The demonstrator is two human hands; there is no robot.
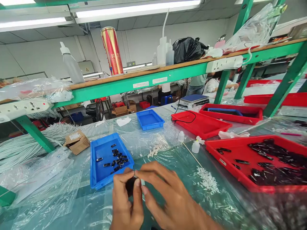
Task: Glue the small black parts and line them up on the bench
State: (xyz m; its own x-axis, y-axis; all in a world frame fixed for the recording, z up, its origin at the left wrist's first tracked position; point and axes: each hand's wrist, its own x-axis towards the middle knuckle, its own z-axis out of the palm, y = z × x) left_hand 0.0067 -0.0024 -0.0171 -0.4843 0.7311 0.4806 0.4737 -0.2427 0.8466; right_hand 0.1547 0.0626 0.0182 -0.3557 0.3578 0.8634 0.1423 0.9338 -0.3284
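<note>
Close in front of me, my left hand (127,201) pinches a small black part (130,186), most of it hidden by my fingers. My right hand (168,191) meets it from the right, thumb and fingertips closed at the part's pale end (143,182). Whether a second tiny piece sits between the fingertips cannot be made out. Just beyond my hands, the blue tray (94,172) holds several small black parts (117,156) with silvery ends. To the right lies a pile of tiny white pieces (206,179) on the plastic-covered bench.
The red tray (225,161) at right holds many black parts. Small squeeze bottles (195,146), a thin stick (192,155) and beige pieces (155,150) lie mid-bench. Another blue tray (150,119) and a red tray (199,124) stand behind, under a green-framed shelf (144,83). Co-workers sit farther back.
</note>
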